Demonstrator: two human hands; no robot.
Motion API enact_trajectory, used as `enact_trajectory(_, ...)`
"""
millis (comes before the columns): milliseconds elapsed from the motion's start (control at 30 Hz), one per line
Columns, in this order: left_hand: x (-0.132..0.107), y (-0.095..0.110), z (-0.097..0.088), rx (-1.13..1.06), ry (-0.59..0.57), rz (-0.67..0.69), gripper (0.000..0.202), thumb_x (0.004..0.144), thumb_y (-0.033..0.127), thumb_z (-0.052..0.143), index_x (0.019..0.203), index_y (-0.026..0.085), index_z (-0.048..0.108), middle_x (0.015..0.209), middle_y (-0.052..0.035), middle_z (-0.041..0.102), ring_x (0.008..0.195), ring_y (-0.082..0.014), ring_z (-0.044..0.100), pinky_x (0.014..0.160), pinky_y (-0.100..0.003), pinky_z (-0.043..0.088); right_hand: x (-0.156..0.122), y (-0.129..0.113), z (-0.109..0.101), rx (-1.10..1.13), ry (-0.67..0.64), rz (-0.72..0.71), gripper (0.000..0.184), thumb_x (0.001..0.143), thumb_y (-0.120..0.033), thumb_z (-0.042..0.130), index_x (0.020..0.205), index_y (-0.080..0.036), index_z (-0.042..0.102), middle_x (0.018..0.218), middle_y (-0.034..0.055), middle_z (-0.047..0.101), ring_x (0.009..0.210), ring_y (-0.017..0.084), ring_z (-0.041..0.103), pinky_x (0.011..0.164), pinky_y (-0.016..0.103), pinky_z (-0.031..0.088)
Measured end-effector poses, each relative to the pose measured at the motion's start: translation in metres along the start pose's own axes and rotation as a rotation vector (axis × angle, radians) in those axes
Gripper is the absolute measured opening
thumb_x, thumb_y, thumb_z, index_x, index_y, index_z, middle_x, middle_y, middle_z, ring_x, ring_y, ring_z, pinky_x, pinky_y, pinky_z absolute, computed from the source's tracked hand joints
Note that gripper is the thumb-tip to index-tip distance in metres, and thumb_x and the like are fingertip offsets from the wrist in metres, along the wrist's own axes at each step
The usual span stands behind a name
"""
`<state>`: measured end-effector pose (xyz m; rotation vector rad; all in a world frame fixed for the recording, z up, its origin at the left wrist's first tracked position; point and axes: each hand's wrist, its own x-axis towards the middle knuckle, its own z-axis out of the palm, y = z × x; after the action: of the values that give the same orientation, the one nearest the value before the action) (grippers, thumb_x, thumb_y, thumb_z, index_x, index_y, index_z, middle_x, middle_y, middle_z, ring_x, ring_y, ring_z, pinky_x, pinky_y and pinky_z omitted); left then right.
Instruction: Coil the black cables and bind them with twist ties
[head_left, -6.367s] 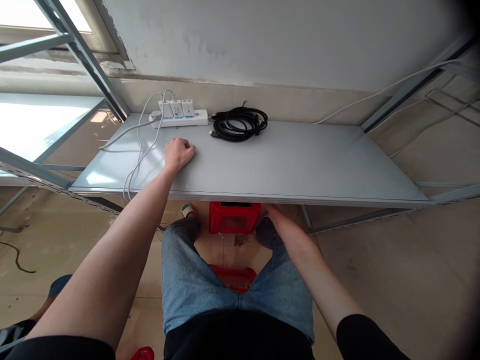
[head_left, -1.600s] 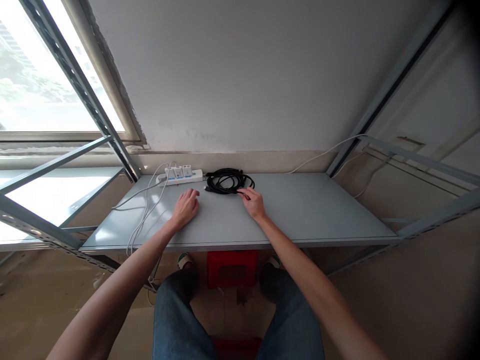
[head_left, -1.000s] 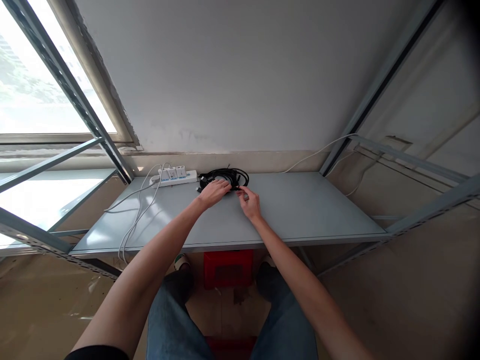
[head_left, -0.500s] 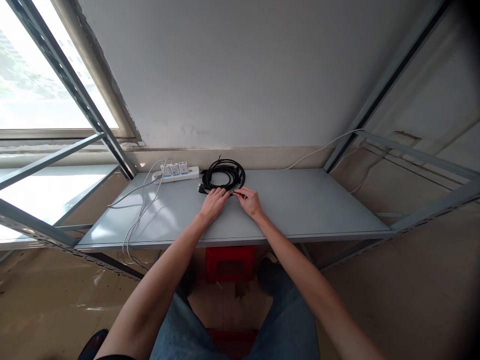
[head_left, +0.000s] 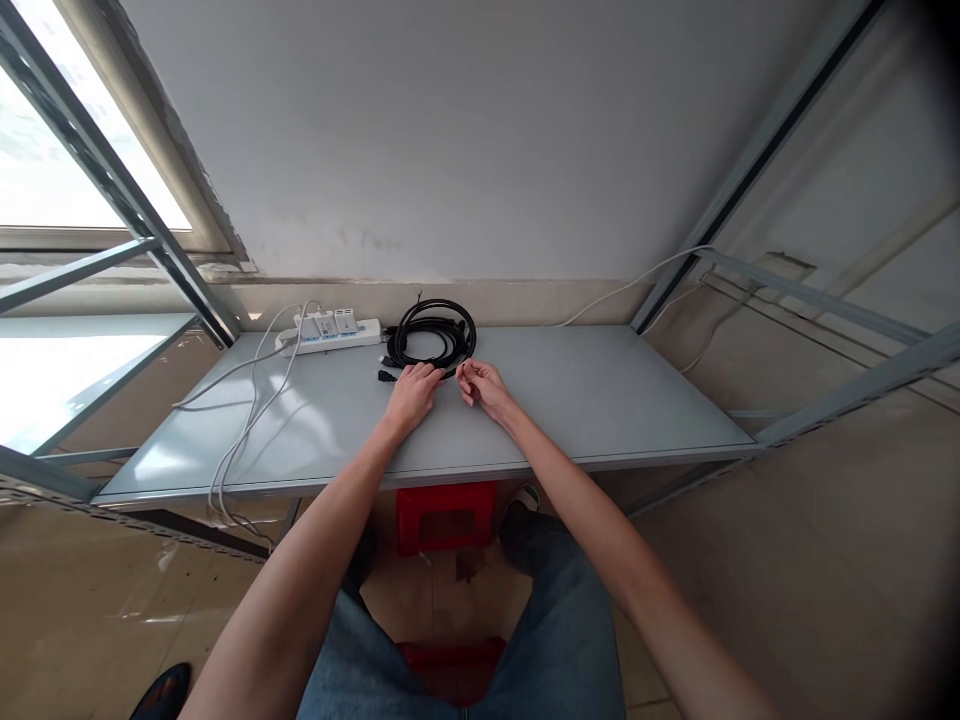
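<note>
- Black cable (head_left: 433, 336): wound in a loose coil, lying flat on the table (head_left: 600, 400), towards its far edge by the wall. One loose end with a small plug sits just left of the coil's near side.
- Left hand (head_left: 409, 393): palm down, arm stretched forward from the lower left, wrist straight. Fingers (head_left: 422, 372) extended and held together, tips resting on the near rim of the cable coil; not curled round it, so laid open rather than clasping.
- Right hand (head_left: 484, 386): arm reaching in from the lower right, hand just right of the cable coil's near edge. Fingers bent inwards with thumb and forefinger pinched together at the cable's near strand; whether the strand itself is caught in the pinch cannot be told.
- Both hands: close beside each other, not touching.
- Power strip (head_left: 328, 333): white, lying left of the cable coil, with white chargers plugged in.
- White cords (head_left: 247, 400): trailing from the power strip over the table's near left edge.
- Red stool (head_left: 445, 515): beneath the table, below the cable coil.
</note>
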<state>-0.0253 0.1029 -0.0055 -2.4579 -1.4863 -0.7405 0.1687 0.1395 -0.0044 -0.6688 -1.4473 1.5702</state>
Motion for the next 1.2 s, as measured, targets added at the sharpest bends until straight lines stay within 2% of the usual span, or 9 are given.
enact_trajectory(133,-0.001,0.003,-0.001,0.032,0.008,0.008,0.035,0.105,0.024,0.038,0.122,0.018,0.068,0.097,-0.0119,0.069,0.098,-0.0269,0.060,0.087,-0.040,0.040,-0.004,-0.005,0.002,-0.028,0.020,-0.041,0.056,0.081,-0.076,0.070,0.077,-0.021,0.061,0.061,-0.0026,0.053,0.055,0.012,0.054,0.043,0.021,0.041)
enact_trajectory(267,-0.003,0.005,-0.003,0.071,0.008,0.002,0.037,0.106,0.024,0.036,0.122,0.016,0.068,0.093,-0.0124,0.069,0.095,-0.0268,0.060,0.085,-0.041,0.039,-0.007,-0.009,0.005,-0.187,0.174,-0.104,0.054,0.080,-0.073,0.072,0.074,-0.020,0.064,0.061,-0.0017,0.052,0.052,0.010,0.048,0.040,0.021,0.038)
enact_trajectory(400,-0.003,0.007,-0.005,0.127,0.015,0.005,0.036,0.106,0.022,0.035,0.120,0.016,0.068,0.092,-0.0126,0.069,0.093,-0.0262,0.062,0.083,-0.040,0.039,-0.006,-0.009,0.005,-0.201,0.250,-0.162,0.052,0.073,-0.069,0.080,0.089,-0.023,0.061,0.064,-0.0033,0.058,0.055,0.012,0.054,0.039,0.020,0.039)
enact_trajectory(600,-0.001,0.008,-0.002,0.140,-0.045,-0.022,0.036,0.105,0.023,0.037,0.118,0.015,0.070,0.094,-0.0124,0.071,0.089,-0.0249,0.066,0.083,-0.040,0.040,-0.003,-0.001,0.000,-0.273,0.189,-0.005,0.065,0.081,-0.084,0.063,0.071,-0.020,0.054,0.057,0.0010,0.058,0.045,0.010,0.052,0.035,0.019,0.030)
enact_trajectory(767,0.000,0.007,-0.003,0.120,-0.077,-0.049,0.036,0.105,0.024,0.039,0.123,0.018,0.070,0.099,-0.0124,0.072,0.094,-0.0258,0.067,0.086,-0.041,0.042,0.002,0.012,-0.007,-0.352,0.116,-0.078,0.052,0.080,-0.071,0.073,0.078,-0.019,0.065,0.063,0.0009,0.065,0.048,0.011,0.055,0.044,0.021,0.040)
enact_trajectory(900,0.000,0.005,-0.003,0.107,-0.077,-0.079,0.036,0.104,0.022,0.040,0.120,0.019,0.072,0.098,-0.0125,0.073,0.096,-0.0266,0.068,0.086,-0.040,0.040,0.004,0.017,-0.009,-0.387,0.178,-0.116,0.040,0.082,-0.060,0.074,0.080,-0.020,0.068,0.069,0.0044,0.070,0.058,0.017,0.065,0.049,0.025,0.047)
enact_trajectory(1000,0.000,0.004,-0.003,0.081,-0.077,-0.099,0.036,0.103,0.023,0.041,0.120,0.018,0.072,0.099,-0.0128,0.073,0.097,-0.0272,0.068,0.086,-0.040,0.040,0.001,0.016,-0.006,-0.560,0.269,-0.220,0.026,0.088,-0.045,0.072,0.080,-0.020,0.071,0.073,0.0057,0.074,0.068,0.021,0.071,0.068,0.032,0.056)
enact_trajectory(1067,0.000,0.005,-0.004,0.077,-0.078,-0.113,0.037,0.104,0.024,0.040,0.123,0.018,0.071,0.101,-0.0127,0.073,0.097,-0.0271,0.067,0.086,-0.040,0.040,-0.002,0.013,-0.004,-0.746,0.297,-0.315,0.018,0.092,-0.036,0.067,0.083,-0.022,0.074,0.082,0.0065,0.077,0.077,0.023,0.073,0.079,0.036,0.056)
enact_trajectory(1200,-0.001,0.005,-0.005,0.096,-0.075,-0.135,0.039,0.104,0.023,0.038,0.126,0.018,0.070,0.101,-0.0118,0.073,0.094,-0.0262,0.067,0.086,-0.039,0.039,-0.006,0.008,-0.001,-0.931,0.300,-0.390,0.017,0.096,-0.032,0.064,0.091,-0.023,0.077,0.097,0.0069,0.079,0.088,0.024,0.073,0.086,0.035,0.053)
